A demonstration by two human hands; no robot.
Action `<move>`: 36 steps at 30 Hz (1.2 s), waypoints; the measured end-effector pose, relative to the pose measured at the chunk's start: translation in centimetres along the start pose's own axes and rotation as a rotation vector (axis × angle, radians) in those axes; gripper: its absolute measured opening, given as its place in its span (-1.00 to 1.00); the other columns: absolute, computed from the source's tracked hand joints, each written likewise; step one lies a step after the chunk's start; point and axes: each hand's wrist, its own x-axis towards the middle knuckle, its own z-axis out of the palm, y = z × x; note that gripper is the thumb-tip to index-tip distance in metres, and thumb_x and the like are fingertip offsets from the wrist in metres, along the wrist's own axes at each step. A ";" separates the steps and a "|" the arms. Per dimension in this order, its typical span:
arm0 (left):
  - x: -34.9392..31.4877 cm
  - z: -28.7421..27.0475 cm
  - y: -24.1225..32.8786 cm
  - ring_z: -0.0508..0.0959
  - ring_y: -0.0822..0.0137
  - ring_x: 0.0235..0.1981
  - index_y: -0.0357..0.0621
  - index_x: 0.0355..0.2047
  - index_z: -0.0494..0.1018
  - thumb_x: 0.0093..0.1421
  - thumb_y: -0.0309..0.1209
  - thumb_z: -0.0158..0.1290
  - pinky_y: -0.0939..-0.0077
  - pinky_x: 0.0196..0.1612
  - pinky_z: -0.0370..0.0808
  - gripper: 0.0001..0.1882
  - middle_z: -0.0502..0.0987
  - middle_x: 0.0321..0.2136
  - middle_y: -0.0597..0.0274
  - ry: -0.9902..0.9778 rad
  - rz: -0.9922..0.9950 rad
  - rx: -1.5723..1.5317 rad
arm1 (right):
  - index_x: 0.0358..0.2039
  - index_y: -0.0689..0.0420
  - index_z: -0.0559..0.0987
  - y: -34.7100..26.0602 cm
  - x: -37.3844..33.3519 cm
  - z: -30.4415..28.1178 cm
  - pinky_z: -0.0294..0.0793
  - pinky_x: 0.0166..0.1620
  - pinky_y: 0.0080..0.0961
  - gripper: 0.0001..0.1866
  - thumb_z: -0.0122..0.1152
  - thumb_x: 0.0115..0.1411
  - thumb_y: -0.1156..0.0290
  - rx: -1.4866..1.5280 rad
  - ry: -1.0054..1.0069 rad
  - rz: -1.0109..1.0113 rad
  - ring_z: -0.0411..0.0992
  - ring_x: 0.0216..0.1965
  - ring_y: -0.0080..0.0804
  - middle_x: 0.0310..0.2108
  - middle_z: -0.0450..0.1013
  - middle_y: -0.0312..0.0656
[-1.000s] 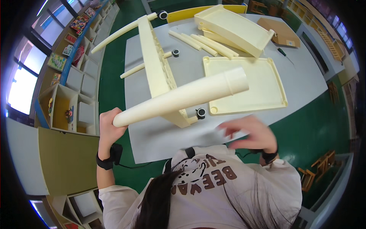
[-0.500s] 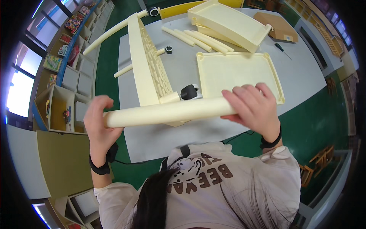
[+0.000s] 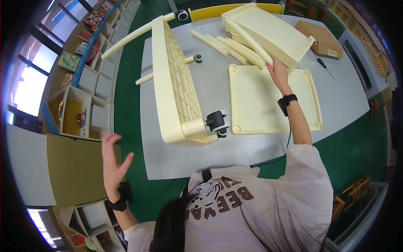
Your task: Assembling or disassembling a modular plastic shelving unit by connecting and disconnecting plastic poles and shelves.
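Observation:
My right hand (image 3: 278,75) is closed round the near end of a long cream tube (image 3: 249,40), which slants away to the far left over other cream tubes (image 3: 235,50) and the edge of a deep cream tray (image 3: 268,31). Below that hand lies a shallow cream tray (image 3: 273,105), flat on the grey table. My left hand (image 3: 112,164) is raised left of the table, fingers apart, holding nothing. Between my hands a cream slatted shelf (image 3: 168,80) stands on its side, with tubes sticking out leftward and black casters (image 3: 216,121) on its right.
A brown cardboard box (image 3: 321,38) and a green-handled screwdriver (image 3: 322,64) lie at the table's far right. Shelves with toys and books (image 3: 79,113) run along the left. Small wooden chairs (image 3: 352,195) stand at the lower right.
The tube that both hands held in front of me has moved far and right, now in my right hand alone. My left hand has let go and dropped back at the left.

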 end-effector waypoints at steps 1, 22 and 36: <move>-0.7 0.2 0.0 0.23 0.07 -0.07 -0.20 -0.19 0.23 -0.16 -0.44 0.09 0.33 -0.01 0.18 -0.53 0.19 -0.13 0.04 -0.061 -0.019 0.022 | -0.39 0.21 0.38 0.4 0.2 0.8 0.30 -0.41 -0.34 -0.71 0.03 0.05 0.21 -0.037 -0.034 0.041 0.33 -0.47 -0.12 -0.50 0.36 -0.09; -6.6 4.2 -2.5 0.36 0.27 -0.36 -0.25 -0.29 0.30 -0.07 -0.47 0.05 0.50 -0.26 0.32 -0.70 0.32 -0.39 0.15 -0.336 -0.302 -0.225 | -0.10 0.07 0.28 4.3 1.5 9.8 0.11 -0.12 0.09 -0.56 0.01 0.04 0.14 -0.555 -0.232 0.121 0.23 -0.08 -0.27 -0.21 0.33 -0.20; -6.5 7.7 -6.1 0.38 0.36 -0.43 -0.20 -0.29 0.33 -0.04 -0.43 0.05 0.57 -0.38 0.32 -0.73 0.37 -0.46 0.22 -0.396 -0.294 -0.419 | 0.01 0.04 0.19 -14.4 -6.3 -1.6 0.26 -0.20 -0.31 -0.36 0.17 -0.09 0.18 0.385 -1.074 -0.462 0.33 -0.26 -0.17 -0.32 0.39 -0.09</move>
